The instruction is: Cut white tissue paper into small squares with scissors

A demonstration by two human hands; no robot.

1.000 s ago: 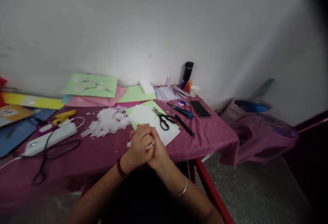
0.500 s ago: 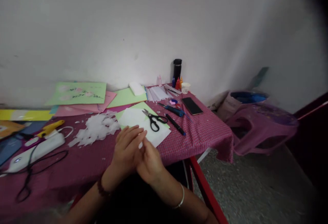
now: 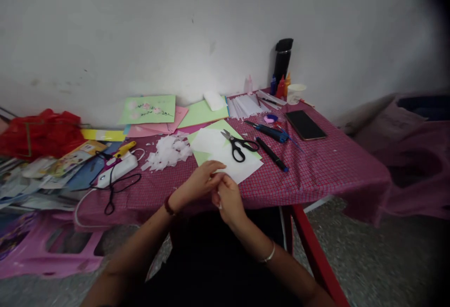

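Note:
My left hand point(image 3: 202, 180) and my right hand point(image 3: 230, 199) meet above the table's front edge, fingertips pinched together. A tiny white bit shows under the right fingers; what it is I cannot make out. Just beyond them lies a white paper sheet point(image 3: 246, 168) over light green paper point(image 3: 198, 156). Black-handled scissors point(image 3: 239, 145) rest on the sheet, blades slightly apart. Left of it is a heap of cut white paper pieces point(image 3: 170, 151). To the right lie a black pen point(image 3: 272, 154) and a blue-black glue gun or cutter-like tool point(image 3: 269, 131).
A phone point(image 3: 305, 125), paper cup point(image 3: 296, 93), small paint bottles point(image 3: 280, 87) and black flask point(image 3: 282, 61) stand or lie at the right. White sticks point(image 3: 244, 107) and a flower-painted green card point(image 3: 149, 110) are along the wall. A white power strip point(image 3: 117, 171) with black cord lies left.
The view has swung left and tilted down, bringing red bags and a pink stool into sight. My hands have gone from flat, loosely joined palms to bent, pinching fingers.

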